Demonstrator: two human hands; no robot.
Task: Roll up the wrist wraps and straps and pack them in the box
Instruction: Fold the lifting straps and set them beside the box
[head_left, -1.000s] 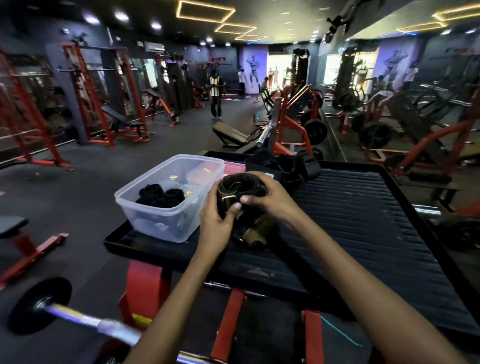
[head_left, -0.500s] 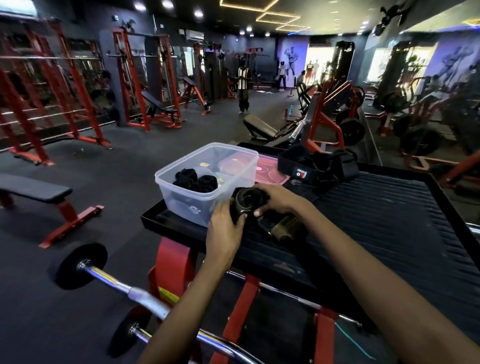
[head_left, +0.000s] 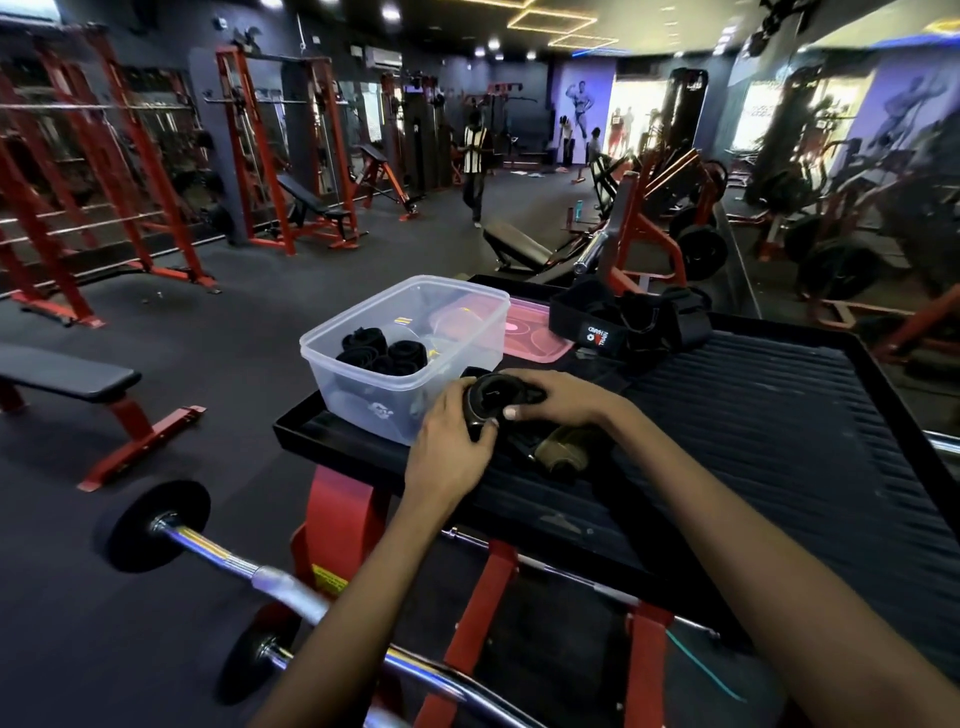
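Note:
A rolled black wrist wrap (head_left: 491, 397) sits between both my hands just right of the clear plastic box (head_left: 363, 395). My left hand (head_left: 449, 449) grips it from below and my right hand (head_left: 553, 397) curls over its top. Its loose olive-green tail (head_left: 563, 449) lies on the black ribbed platform (head_left: 753, 441) under my right wrist. Inside the box lie several rolled black wraps (head_left: 382, 353). A pile of unrolled black wraps and straps (head_left: 628, 319) lies at the platform's far edge.
The box's pink lid (head_left: 532, 335) lies flat behind the box. A barbell with black plates (head_left: 218, 556) stands on the floor to the lower left, and a black bench (head_left: 67, 379) on red legs further left. A person (head_left: 475, 161) walks in the distance.
The roll in my hands has got tighter and smaller and sits lower, near the box's right wall. The camera view has swung left.

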